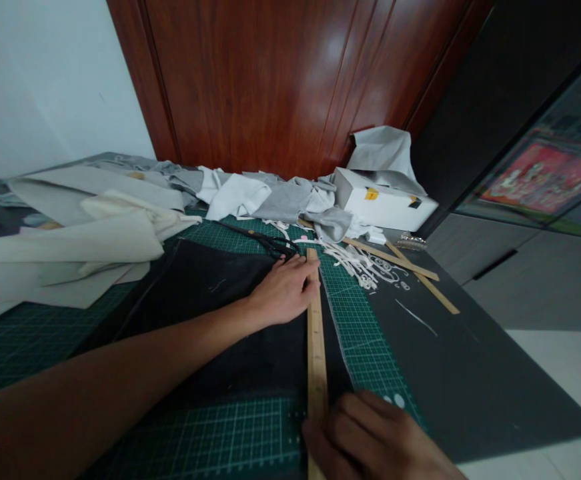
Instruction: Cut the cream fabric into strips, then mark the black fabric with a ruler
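A long wooden ruler (316, 353) lies over black fabric (265, 360), close to and roughly along its right edge. My left hand (285, 290) is at the ruler's far end, its thumb and fingers closed on it. At the near end my right hand (375, 437) is curled with its fingers on the ruler; part of this hand is slightly blurred. Black-handled scissors (275, 245) rest just beyond my left hand. Under the fabric is a green gridded cutting mat (250, 433).
Cream fabric pieces (120, 233) are heaped at left. Grey and white cloth (270, 197) lines the back. A white box (385, 203) stands at back right. White strips (353, 263) and crossed wooden sticks (423, 277) lie at right, near the dark table's (450, 380) edge.
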`<state>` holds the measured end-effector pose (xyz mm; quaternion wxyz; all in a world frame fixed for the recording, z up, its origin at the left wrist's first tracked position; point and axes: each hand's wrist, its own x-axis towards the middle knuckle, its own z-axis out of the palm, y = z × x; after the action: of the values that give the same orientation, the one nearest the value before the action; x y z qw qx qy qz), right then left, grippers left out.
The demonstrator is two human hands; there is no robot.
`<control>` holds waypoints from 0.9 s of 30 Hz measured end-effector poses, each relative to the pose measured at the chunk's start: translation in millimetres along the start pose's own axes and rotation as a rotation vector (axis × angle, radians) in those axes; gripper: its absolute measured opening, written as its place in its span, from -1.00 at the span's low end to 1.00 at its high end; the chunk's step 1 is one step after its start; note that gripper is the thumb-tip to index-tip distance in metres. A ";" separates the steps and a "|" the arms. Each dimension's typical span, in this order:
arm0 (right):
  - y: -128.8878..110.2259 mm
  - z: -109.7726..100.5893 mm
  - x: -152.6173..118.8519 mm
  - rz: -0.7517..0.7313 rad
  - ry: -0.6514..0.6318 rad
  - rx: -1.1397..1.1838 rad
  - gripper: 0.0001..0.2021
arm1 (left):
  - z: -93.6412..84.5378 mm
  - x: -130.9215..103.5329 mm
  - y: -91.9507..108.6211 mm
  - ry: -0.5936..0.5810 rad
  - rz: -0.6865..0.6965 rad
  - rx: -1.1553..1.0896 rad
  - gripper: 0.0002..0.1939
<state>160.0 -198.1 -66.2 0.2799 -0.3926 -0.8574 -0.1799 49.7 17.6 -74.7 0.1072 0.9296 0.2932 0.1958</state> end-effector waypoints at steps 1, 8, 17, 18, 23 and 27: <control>7.3 -5.0 7.7 0.047 0.003 0.114 -0.71 | 1.1 -1.3 2.1 -0.017 0.007 0.020 -0.51; 135.4 9.8 117.0 0.515 -0.411 0.141 -0.82 | 2.6 -5.7 10.8 -0.049 0.047 0.140 -0.52; 224.5 122.5 198.6 0.786 -0.691 0.118 -0.65 | 8.3 -8.8 6.8 0.011 0.052 0.169 -0.47; 225.8 124.4 200.1 0.791 -0.715 0.152 -0.66 | 8.9 -9.3 6.7 0.014 0.051 0.169 -0.47; 236.8 123.1 202.5 0.817 -0.795 0.315 -0.70 | 8.3 -11.0 8.3 0.006 0.038 0.174 -0.47; 242.2 133.0 212.9 0.838 -0.812 0.279 -0.69 | 5.9 -9.1 9.5 -0.015 0.032 0.174 -0.48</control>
<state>188.5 145.9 -16.0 0.0260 -0.6943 -0.6833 0.2244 50.1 4.1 -79.8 0.0249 0.9414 0.2933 0.1644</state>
